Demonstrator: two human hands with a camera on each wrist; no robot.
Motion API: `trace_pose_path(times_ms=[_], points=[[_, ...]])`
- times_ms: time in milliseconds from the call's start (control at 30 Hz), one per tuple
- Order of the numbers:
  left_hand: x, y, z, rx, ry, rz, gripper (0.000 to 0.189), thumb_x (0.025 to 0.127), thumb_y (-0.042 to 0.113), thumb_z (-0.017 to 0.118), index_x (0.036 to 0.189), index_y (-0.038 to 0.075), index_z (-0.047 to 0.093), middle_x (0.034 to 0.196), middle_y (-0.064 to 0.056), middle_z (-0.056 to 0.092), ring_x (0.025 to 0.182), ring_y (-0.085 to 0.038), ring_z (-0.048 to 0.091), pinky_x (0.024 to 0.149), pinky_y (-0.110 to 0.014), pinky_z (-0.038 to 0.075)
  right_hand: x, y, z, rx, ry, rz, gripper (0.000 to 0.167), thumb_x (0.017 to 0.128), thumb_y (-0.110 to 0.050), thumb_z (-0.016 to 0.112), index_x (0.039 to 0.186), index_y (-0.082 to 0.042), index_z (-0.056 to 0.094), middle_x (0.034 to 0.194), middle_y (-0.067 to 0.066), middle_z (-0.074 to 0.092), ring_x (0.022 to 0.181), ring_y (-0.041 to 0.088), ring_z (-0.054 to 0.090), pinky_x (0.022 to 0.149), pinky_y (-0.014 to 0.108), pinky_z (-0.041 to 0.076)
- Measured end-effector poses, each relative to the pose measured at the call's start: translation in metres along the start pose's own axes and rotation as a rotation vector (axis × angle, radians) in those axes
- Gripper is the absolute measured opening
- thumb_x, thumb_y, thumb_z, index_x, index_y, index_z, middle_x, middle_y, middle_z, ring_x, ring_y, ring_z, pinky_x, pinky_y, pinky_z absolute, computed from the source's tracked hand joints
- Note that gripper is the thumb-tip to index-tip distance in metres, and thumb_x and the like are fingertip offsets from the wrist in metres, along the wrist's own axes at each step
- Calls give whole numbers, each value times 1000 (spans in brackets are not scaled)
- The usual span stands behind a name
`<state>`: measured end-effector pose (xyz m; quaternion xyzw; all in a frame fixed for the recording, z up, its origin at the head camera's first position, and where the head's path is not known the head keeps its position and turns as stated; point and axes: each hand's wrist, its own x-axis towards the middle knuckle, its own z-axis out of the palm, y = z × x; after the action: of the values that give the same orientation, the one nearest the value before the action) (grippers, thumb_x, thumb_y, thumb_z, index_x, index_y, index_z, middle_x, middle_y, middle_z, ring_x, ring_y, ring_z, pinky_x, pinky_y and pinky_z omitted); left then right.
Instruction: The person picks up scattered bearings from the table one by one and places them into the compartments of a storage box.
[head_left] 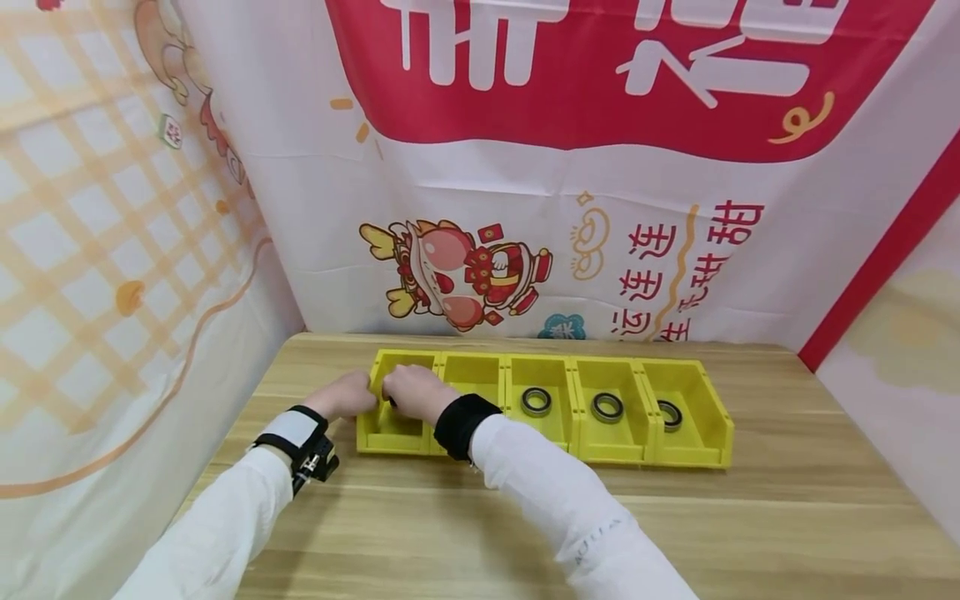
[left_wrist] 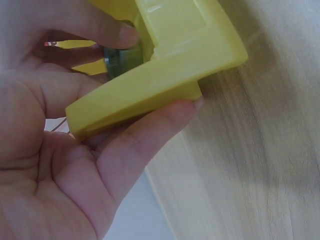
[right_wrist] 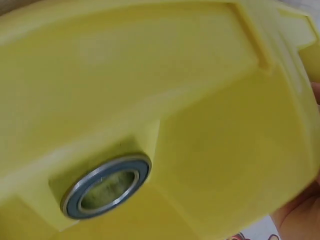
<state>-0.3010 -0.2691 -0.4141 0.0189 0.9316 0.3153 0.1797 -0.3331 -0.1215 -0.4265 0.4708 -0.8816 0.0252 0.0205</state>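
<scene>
My left hand (head_left: 348, 395) grips the left side wall of the leftmost yellow bin (head_left: 396, 444); in the left wrist view one finger (left_wrist: 145, 137) lies along the outside of that wall. Reaching down inside the same bin is my right hand (head_left: 416, 390). Its fingers (left_wrist: 107, 30) pinch a dark, silver-edged bearing (left_wrist: 122, 61) close to the bin wall, mostly hidden from above. The right wrist view shows a ring bearing (right_wrist: 106, 187) against the yellow plastic, with part of the left hand (right_wrist: 300, 212) at the right edge.
The yellow bins stand side by side in a row on a wooden table (head_left: 420, 533). Three of them to the right each hold a bearing: one (head_left: 536, 412), another (head_left: 617, 417), and the rightmost (head_left: 677, 423). A printed cloth (head_left: 330, 292) hangs behind the table.
</scene>
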Motion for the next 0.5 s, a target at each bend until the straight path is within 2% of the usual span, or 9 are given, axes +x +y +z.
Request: trace_pose_path(times_ms=[100,300,500], points=[[1,1,1,8,-10,-1,17,77,2,49,93,-4,49,83,-12,53,72,-21,53,64,-36,52,1,-2,7,-39,-11,40,15,85,-7,60,72,-14,62,67,-4,52,61,10,48,56,22,41],[3,3,1,4,-5,-7,19,76,1,49,93,-4,49,83,-12,53,70,-21,53,62,-37,51,2,-9,14,-150,16,67,17,90,-9,56,80,-17,67,79,-4,64,72,11,60,66,26,51],[0,3,0,20,-11,-13,18,76,2,50,93,-4,49,82,-11,52,70,-20,52,64,-36,52,2,-14,16,-180,30,115,18,90,-10,55,80,-17,69,81,-3,66,70,12,61,61,29,52]])
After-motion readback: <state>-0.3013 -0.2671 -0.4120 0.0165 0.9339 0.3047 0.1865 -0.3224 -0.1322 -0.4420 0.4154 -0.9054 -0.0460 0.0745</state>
